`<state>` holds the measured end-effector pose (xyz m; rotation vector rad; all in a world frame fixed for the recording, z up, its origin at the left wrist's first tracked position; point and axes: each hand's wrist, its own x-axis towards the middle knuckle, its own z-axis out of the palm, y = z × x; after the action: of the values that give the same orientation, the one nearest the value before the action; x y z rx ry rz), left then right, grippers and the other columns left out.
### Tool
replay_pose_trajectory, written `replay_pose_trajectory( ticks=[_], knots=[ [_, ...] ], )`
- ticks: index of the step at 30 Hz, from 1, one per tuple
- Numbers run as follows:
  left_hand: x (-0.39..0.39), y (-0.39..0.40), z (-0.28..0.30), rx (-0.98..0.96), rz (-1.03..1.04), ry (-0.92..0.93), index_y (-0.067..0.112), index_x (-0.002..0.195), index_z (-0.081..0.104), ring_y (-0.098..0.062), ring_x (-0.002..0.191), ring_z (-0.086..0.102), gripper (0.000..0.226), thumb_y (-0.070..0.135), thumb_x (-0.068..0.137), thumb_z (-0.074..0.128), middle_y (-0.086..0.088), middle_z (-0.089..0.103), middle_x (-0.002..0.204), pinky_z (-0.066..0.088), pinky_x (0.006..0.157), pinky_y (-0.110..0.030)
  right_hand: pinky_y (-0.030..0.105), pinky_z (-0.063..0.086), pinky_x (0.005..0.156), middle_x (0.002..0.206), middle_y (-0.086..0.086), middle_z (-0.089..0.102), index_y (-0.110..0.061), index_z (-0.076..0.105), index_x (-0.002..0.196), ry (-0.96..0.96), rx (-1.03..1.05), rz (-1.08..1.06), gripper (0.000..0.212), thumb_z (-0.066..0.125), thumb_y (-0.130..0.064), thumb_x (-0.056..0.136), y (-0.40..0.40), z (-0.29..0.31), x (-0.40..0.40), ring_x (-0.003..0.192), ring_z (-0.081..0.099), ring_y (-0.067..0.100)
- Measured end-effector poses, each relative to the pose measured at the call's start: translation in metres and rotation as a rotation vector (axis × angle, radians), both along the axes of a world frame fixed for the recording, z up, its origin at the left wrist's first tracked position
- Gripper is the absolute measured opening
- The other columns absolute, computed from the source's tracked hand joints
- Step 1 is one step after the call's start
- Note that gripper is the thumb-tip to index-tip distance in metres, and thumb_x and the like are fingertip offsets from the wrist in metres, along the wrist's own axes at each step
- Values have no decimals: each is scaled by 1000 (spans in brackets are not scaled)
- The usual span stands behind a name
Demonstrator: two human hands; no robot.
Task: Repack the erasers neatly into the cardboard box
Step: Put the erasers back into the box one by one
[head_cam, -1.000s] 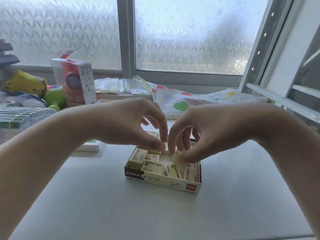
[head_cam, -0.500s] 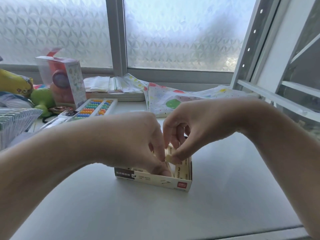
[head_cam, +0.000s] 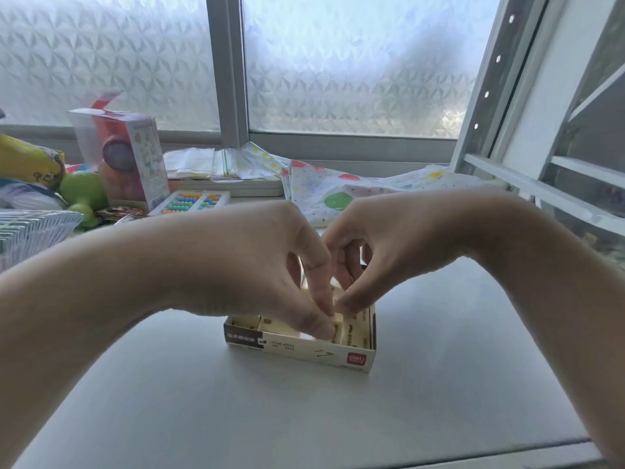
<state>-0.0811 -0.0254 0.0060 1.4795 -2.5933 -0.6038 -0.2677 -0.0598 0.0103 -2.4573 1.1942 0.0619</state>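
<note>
- Head view, progress: the cardboard box sits open-topped on the pale surface, near the middle, and already holds several cream erasers lying flat along its near wall and right end. No loose erasers show on the surface around it. I judge the packing well advanced, with the last pieces being seated; how full the far rows are is hidden by the hands.
- Head view, hands: the left hand and right hand meet over the box, fingertips touching. Both thumbs and forefingers pinch one small eraser that stands just inside the near wall, right of the middle.
- Head view, orientation: the box's long axis runs left to right across the surface, slightly skewed so the right end lies nearer the camera. Its printed long side faces the viewer, red logo at the right end. The pinched eraser looks tipped up on an edge rather than flat; its exact lie I cannot tell.
</note>
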Motion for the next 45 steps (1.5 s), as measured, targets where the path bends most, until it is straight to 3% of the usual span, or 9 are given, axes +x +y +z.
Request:
replay_pose_trajectory(
  ticks=[6,10,18,23,27,32,35,39,45],
  knots=[
    [5,-8,3,126,-46,154,33,86,78,2,79,72,21,41,69,87,16,80,87,50,79,-24,29,51,67,77,-19,75,-41,77,80,14,-67,-9,21,86,-56,68,0,-2,3,63,61,-3],
    [15,-18,8,156,32,209,32,87,81,-7,90,77,36,51,57,84,10,82,88,52,102,-42,21,47,66,74,-24,74,-50,74,72,-40,-16,-9,9,82,-53,75,2,1,2,66,64,-5],
    [17,-21,5,176,86,189,32,87,82,-7,90,76,33,48,59,86,9,82,86,50,106,-43,41,56,69,66,-14,62,-41,75,78,-21,-23,-22,14,82,-53,73,-4,-11,9,69,67,11],
    [16,-22,5,202,101,225,29,88,82,-9,90,76,31,43,60,86,5,82,87,49,105,-40,31,50,66,65,-16,62,-40,73,76,-25,38,1,12,83,-45,78,-6,-10,4,63,61,2],
    [17,-25,6,192,91,316,28,98,81,-11,82,74,20,27,78,80,3,80,88,55,89,-31,39,59,79,84,0,76,-32,79,100,-195,7,-35,11,76,-26,91,-9,3,-12,82,73,21],
    [9,-25,2,292,225,561,8,108,77,-22,80,72,31,-7,97,53,-17,75,100,63,69,-22,31,60,81,85,-1,78,-28,79,105,-298,-112,-135,21,68,-13,95,-20,5,-22,76,72,7],
    [9,-28,1,321,285,652,2,107,76,-27,91,77,30,-9,97,50,-20,74,108,65,72,-26,24,57,71,87,-3,79,-26,80,106,-250,-70,-140,15,70,-28,95,-21,3,-18,77,72,7],
    [10,-32,0,338,291,799,2,109,71,-24,95,79,23,-8,95,55,-17,80,102,63,86,-30,21,54,66,84,-5,79,-23,82,98,-252,-61,-156,39,64,-55,86,-22,1,-13,75,71,5],
    [12,-36,-4,152,237,694,18,107,74,-18,90,79,24,5,87,72,-11,81,92,56,97,-37,29,54,73,83,-1,75,-9,77,99,-374,32,-112,21,69,-27,95,-24,-3,-13,75,70,11]
  ],
)
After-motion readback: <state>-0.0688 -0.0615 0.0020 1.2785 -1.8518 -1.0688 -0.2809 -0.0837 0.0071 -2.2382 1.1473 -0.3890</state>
